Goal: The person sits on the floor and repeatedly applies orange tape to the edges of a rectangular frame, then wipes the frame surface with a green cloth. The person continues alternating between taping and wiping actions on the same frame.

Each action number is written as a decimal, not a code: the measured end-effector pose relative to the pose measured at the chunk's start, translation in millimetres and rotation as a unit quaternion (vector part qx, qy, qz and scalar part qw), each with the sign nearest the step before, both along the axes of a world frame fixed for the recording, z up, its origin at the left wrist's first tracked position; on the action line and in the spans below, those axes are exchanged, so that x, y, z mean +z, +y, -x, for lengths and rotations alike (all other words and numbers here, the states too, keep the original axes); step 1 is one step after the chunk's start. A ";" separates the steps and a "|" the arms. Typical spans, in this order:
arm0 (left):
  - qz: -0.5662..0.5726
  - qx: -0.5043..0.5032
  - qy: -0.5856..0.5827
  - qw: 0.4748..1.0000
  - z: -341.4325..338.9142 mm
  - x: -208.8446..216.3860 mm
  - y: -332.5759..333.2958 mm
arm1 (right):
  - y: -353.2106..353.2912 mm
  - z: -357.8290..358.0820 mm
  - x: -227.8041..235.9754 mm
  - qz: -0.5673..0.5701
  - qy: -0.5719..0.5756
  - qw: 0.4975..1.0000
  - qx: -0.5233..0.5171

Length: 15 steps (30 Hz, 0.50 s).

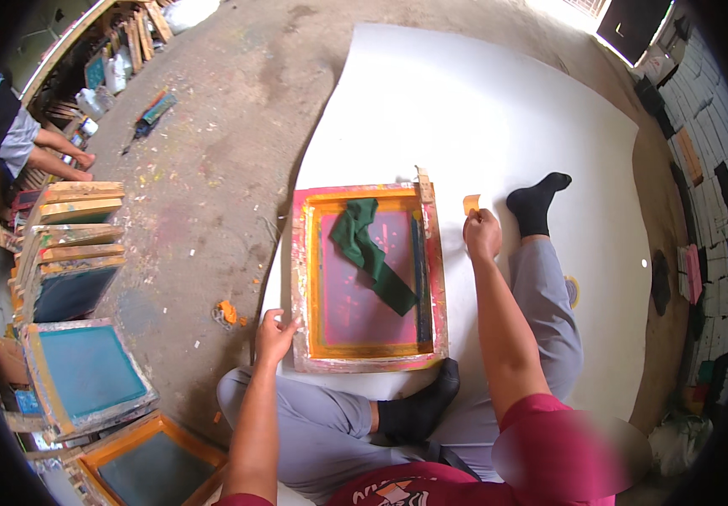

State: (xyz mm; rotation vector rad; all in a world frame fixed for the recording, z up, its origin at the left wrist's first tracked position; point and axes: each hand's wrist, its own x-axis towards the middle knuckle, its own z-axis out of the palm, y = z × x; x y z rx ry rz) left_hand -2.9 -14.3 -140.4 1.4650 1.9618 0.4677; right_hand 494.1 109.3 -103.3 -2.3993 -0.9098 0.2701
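Note:
A wooden screen-printing frame (300,278) with pink and orange stains lies flat before me, its mesh tinted pink. Across the mesh is a crumpled dark green cloth (364,244). A dark squeegee-like bar (421,278) runs along the frame's inner right side. At the frame's lower left corner my left hand (275,339) has its fingers apart, a fingertip at or against the outer edge. To the right of the frame, my right hand (483,236) pinches a small orange strip (471,204), whose material I cannot make out.
A large white sheet (448,101) lies under the frame and my legs. Several screen frames (85,371) lean and lie at the left. Orange scraps (227,312) and a blue-green tool (156,110) are on the floor. Another person's legs (52,156) show far left. Stacked white bundles (709,143) line the right.

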 end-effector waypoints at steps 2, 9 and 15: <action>-0.045 0.018 -0.041 0.998 -16.6 15.1 11.5 | -14.9 -9.8 5.1 -0.121 0.171 0.971 0.115; -0.051 -0.118 -0.394 0.910 -114.3 136.8 35.4 | -88.8 78.2 111.0 -0.129 0.452 0.825 0.312; -0.045 -0.218 -0.411 0.884 -139.1 220.4 31.3 | -135.9 132.5 160.5 -0.093 0.449 0.777 0.430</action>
